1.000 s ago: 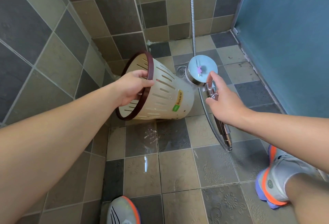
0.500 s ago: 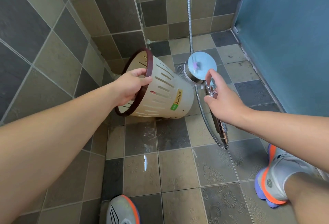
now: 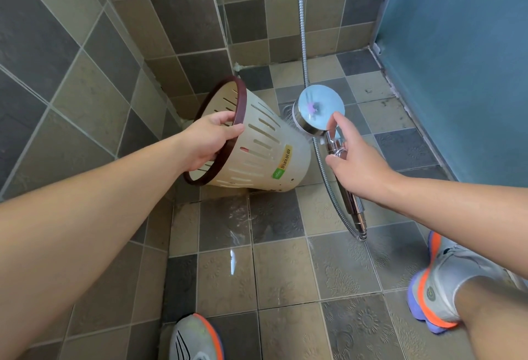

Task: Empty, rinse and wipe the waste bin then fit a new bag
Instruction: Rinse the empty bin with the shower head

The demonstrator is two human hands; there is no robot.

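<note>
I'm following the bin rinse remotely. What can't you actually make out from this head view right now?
- Inside of the cream slotted plastic waste bin with its dark red rim: the mouth faces away, and the left hand covers part of it.
- Spray face of the round chrome shower head: turned away, only its back shows.
- Middle of the handle: covered by the right hand.
- Top of the metal hose: cut off by the top edge.
- Yellow and green label: too small to read.

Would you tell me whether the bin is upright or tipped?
Tipped: the bin lies sideways, left hand gripping its rim.
</note>
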